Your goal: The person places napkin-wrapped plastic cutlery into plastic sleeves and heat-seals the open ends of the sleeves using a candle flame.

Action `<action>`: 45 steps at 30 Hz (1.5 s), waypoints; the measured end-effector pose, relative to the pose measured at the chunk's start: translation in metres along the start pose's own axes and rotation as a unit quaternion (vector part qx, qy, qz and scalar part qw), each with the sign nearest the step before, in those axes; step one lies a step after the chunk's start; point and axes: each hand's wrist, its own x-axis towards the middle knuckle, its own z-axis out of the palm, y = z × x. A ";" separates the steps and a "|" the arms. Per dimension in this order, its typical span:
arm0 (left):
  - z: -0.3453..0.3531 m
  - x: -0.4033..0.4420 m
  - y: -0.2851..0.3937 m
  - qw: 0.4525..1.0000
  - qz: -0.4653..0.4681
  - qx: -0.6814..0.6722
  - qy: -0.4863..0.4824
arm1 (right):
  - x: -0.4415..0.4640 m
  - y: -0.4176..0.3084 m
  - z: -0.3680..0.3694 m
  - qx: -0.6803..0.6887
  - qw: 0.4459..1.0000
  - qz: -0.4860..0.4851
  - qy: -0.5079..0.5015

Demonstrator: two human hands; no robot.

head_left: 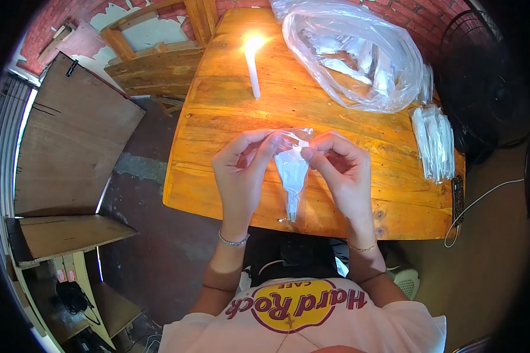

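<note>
Between my hands is a small clear plastic packet (292, 167) with a white folded, tissue-like piece inside that narrows toward the bottom. My left hand (244, 165) pinches the upper left corner of the packet between thumb and fingers. At the upper right, my right hand (343, 167) pinches the plastic near its top edge. The packet hangs above the near part of the wooden table, its narrow end toward me. Beyond my hands, a lit white candle (253, 73) stands upright, apart from the packet.
A large clear plastic bag (388, 88) holding white pieces lies open at the back right of the table (218, 123). Several filled packets (434, 144) are stacked at the right edge. Near them are a dark fan (489, 88) and a white cable (483, 194).
</note>
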 end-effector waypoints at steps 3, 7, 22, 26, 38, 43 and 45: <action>0.004 -0.002 0.001 0.999 0.013 -0.031 0.017 | -0.001 -0.004 0.001 0.002 1.000 -0.020 -0.002; 0.011 -0.011 0.005 0.997 0.045 -0.061 0.002 | -0.003 -0.005 0.000 0.004 1.000 -0.021 -0.005; -0.001 -0.015 0.013 0.997 0.024 0.076 -0.024 | -0.008 -0.013 0.009 0.121 0.990 -0.043 0.052; -0.002 -0.008 0.009 0.996 0.042 0.077 -0.032 | -0.004 -0.005 0.005 -0.015 0.991 -0.122 0.045; 0.005 0.019 0.004 0.999 0.003 0.034 0.001 | 0.029 -0.005 0.016 -0.014 0.991 -0.096 0.089; 0.002 0.033 0.000 0.999 0.007 0.048 0.012 | 0.044 -0.001 0.017 -0.020 0.993 -0.081 0.079; 0.000 0.040 -0.002 0.998 0.018 0.055 0.010 | 0.049 0.002 0.016 -0.024 0.995 -0.077 0.065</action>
